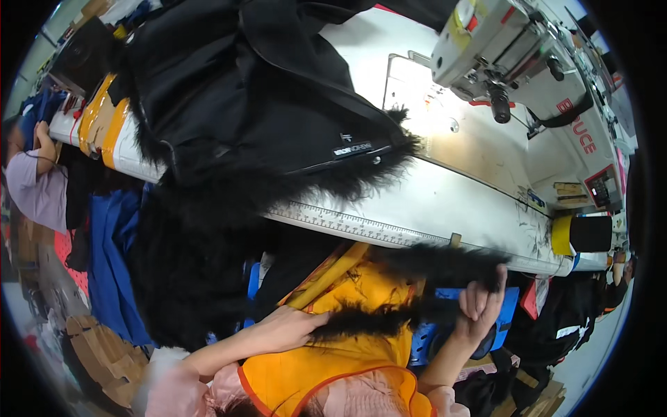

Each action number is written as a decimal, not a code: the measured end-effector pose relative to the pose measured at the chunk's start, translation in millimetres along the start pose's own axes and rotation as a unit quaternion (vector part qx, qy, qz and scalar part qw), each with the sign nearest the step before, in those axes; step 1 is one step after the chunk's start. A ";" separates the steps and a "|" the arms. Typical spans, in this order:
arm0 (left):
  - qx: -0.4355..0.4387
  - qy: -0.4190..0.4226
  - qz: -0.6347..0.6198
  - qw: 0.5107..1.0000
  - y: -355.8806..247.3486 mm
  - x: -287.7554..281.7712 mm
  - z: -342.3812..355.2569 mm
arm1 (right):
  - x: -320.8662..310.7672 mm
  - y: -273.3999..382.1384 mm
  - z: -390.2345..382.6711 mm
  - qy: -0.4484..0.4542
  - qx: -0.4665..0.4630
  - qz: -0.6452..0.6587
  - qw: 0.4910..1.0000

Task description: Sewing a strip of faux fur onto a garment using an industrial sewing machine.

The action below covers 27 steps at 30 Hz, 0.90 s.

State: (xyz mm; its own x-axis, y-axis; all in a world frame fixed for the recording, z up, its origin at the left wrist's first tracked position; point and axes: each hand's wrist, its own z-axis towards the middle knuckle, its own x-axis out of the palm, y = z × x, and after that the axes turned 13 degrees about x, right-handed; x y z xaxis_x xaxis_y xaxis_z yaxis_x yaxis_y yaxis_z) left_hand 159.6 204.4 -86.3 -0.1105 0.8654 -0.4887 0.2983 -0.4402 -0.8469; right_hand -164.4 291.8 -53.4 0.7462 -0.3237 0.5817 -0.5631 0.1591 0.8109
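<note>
A black fur strip [368, 321] stretches in front of my orange apron [361, 358]. My left hand [288, 328] is closed on one end of it, low at the middle. At the strip's other side my right hand [479, 306] is raised, its index finger pointing up and the other fingers curled in. An upper length of fur [445, 263] reaches that finger, blurred, just off the table edge. How the two lengths join at my right hand cannot be made out. A black garment with fur trim [243, 104] lies on the table.
A white sewing machine [514, 76] stands at the far right, its lamp lit. A ruler tape [361, 226] runs along the table's front edge. At the right corner sits a black and yellow roll [587, 234]. Blue cloth [114, 264] hangs at left, near another person [38, 174].
</note>
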 end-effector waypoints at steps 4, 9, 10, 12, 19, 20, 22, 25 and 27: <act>-0.005 0.075 0.021 0.997 -2.0 7.7 0.1 | -32.6 29.7 1.1 -0.167 -0.089 0.035 0.981; 0.011 0.069 0.046 0.997 10.1 12.8 -3.6 | -57.0 79.2 19.6 -0.134 -0.133 -0.037 0.981; -0.014 0.090 0.053 0.994 16.6 14.7 -6.8 | -61.4 87.1 22.1 -0.159 -0.144 -0.089 0.973; -0.006 0.110 0.062 0.992 32.4 20.2 -13.4 | -69.0 100.9 26.7 -0.149 -0.148 -0.085 0.974; -0.040 0.141 0.104 0.984 48.0 13.8 -8.7 | -74.1 136.2 50.5 -0.173 -0.238 -0.084 0.952; -0.026 0.124 0.100 0.987 39.1 8.4 -5.1 | -72.6 139.2 53.2 -0.179 -0.247 -0.081 0.949; -0.002 0.087 0.087 0.992 15.1 -8.5 3.1 | -68.5 140.5 59.0 -0.168 -0.253 -0.106 0.947; 0.079 -0.048 0.065 0.994 -23.2 -53.7 18.9 | -55.0 124.3 71.0 -0.151 -0.196 -0.234 0.940; 0.130 -0.244 0.032 0.960 -43.2 -100.9 27.3 | -37.2 107.1 81.6 -0.100 -0.084 -0.319 0.939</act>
State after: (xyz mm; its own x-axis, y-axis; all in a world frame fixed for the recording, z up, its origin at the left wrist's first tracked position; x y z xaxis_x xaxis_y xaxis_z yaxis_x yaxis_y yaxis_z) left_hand 132.0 129.5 -6.1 -0.5505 0.6470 -0.5276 0.0787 -0.5890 -0.8043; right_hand -281.5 244.7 6.7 0.8216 -0.5688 -0.0368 0.0528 0.0116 0.9985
